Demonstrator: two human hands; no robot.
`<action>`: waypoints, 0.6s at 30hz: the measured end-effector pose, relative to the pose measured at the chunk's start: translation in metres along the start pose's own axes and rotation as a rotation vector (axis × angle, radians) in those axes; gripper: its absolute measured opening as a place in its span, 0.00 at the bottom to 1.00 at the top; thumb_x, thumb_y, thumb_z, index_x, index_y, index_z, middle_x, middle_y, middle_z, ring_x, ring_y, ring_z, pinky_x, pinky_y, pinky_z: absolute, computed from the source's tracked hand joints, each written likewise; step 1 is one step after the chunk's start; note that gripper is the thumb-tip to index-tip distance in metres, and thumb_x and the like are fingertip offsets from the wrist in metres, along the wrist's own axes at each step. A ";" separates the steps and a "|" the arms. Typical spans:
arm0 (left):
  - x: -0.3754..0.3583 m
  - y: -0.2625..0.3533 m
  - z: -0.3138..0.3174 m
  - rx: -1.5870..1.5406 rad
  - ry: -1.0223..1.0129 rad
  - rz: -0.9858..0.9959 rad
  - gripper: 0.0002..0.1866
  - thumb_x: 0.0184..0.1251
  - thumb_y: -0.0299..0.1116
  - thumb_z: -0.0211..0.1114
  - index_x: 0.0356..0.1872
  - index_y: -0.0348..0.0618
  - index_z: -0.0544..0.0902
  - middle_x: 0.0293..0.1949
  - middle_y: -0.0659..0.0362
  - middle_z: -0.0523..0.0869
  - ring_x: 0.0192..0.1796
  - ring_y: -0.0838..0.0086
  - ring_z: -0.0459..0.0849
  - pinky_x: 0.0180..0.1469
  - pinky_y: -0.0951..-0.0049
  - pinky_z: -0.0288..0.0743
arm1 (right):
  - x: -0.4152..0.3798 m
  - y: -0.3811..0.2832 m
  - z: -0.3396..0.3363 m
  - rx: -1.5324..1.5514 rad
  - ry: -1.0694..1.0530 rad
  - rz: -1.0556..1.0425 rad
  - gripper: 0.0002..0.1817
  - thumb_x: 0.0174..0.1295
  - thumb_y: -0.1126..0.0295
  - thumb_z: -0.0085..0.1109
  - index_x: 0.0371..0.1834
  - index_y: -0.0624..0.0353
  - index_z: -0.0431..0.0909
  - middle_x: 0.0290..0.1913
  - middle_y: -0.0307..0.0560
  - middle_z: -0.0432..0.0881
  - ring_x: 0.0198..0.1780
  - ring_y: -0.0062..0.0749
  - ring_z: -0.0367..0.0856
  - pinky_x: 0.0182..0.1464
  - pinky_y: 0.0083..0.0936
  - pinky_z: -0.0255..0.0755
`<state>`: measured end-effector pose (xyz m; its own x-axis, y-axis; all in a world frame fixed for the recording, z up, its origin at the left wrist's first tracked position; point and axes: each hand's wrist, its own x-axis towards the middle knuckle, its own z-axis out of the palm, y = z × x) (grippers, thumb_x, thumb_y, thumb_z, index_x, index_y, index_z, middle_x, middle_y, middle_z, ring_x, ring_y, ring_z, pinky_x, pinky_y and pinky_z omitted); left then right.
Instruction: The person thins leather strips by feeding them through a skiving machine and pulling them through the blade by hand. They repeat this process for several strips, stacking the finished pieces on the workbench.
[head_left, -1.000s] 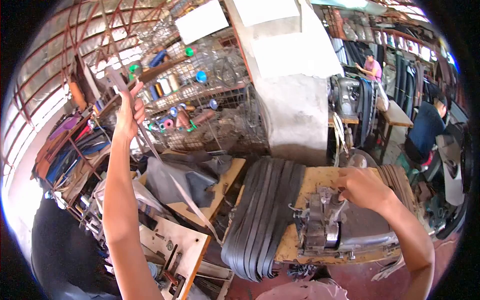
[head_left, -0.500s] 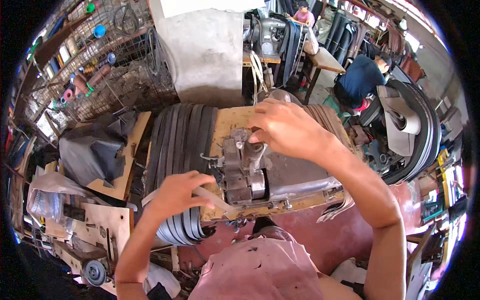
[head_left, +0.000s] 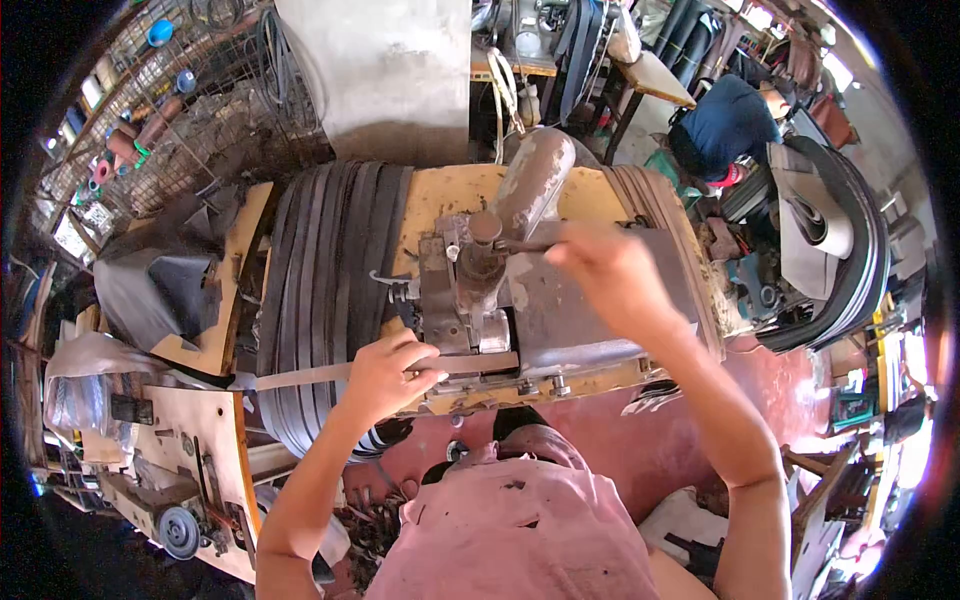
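Note:
A machine with a worn metal post (head_left: 482,265) stands on the wooden bench. A short lever (head_left: 530,243) sticks out from the post to the right, and my right hand (head_left: 612,275), slightly blurred, is closed around its outer end. My left hand (head_left: 392,378) pinches a long grey-brown strip (head_left: 310,376) between thumb and fingers. The strip runs level from the left, under the hand, to the front of the machine below a shiny roller (head_left: 494,332). Its right end lies along the machine's front edge.
Dark straps (head_left: 335,250) hang in a thick bundle over the bench's left side. A large motor-like cylinder (head_left: 538,180) lies behind the post. A crouching person (head_left: 725,125) is at the back right, near coiled dark strips (head_left: 850,250). A wooden board (head_left: 215,430) stands left.
My right hand has moved right from the post's top and now grips the lever. My left hand has shifted slightly, and the strip now lies straight against the machine's front. The view has tilted down.

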<state>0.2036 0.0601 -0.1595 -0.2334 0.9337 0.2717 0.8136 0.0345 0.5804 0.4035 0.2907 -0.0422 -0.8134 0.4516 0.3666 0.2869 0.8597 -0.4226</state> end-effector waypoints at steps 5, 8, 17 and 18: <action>0.015 -0.008 0.007 0.079 0.161 0.003 0.13 0.48 0.36 0.77 0.34 0.46 0.86 0.30 0.60 0.81 0.29 0.64 0.83 0.30 0.66 0.77 | 0.024 -0.022 -0.047 -0.135 0.202 -0.275 0.08 0.59 0.66 0.66 0.33 0.58 0.79 0.30 0.47 0.81 0.35 0.45 0.80 0.34 0.34 0.74; 0.015 -0.013 0.005 0.069 0.143 -0.005 0.13 0.48 0.36 0.76 0.36 0.46 0.85 0.31 0.60 0.80 0.29 0.64 0.82 0.31 0.66 0.77 | 0.000 0.013 0.010 0.149 0.351 -0.022 0.06 0.62 0.69 0.63 0.33 0.59 0.78 0.29 0.46 0.80 0.33 0.40 0.81 0.34 0.31 0.74; 0.007 -0.018 -0.027 0.004 0.013 -0.090 0.16 0.49 0.31 0.76 0.42 0.46 0.86 0.31 0.57 0.81 0.30 0.61 0.84 0.32 0.66 0.76 | -0.037 0.025 0.080 0.718 -0.010 0.404 0.18 0.70 0.55 0.57 0.37 0.62 0.77 0.22 0.44 0.80 0.25 0.28 0.79 0.30 0.26 0.72; 0.006 -0.021 -0.031 0.008 -0.008 -0.106 0.17 0.49 0.30 0.76 0.43 0.47 0.86 0.31 0.57 0.81 0.30 0.61 0.84 0.32 0.66 0.76 | -0.034 0.022 0.078 0.541 -0.254 0.467 0.21 0.67 0.51 0.60 0.35 0.62 0.79 0.24 0.46 0.82 0.26 0.33 0.80 0.32 0.29 0.73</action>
<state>0.1691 0.0537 -0.1464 -0.3141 0.9276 0.2024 0.7887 0.1362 0.5995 0.3986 0.2759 -0.1286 -0.7787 0.6149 -0.1248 0.3950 0.3259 -0.8589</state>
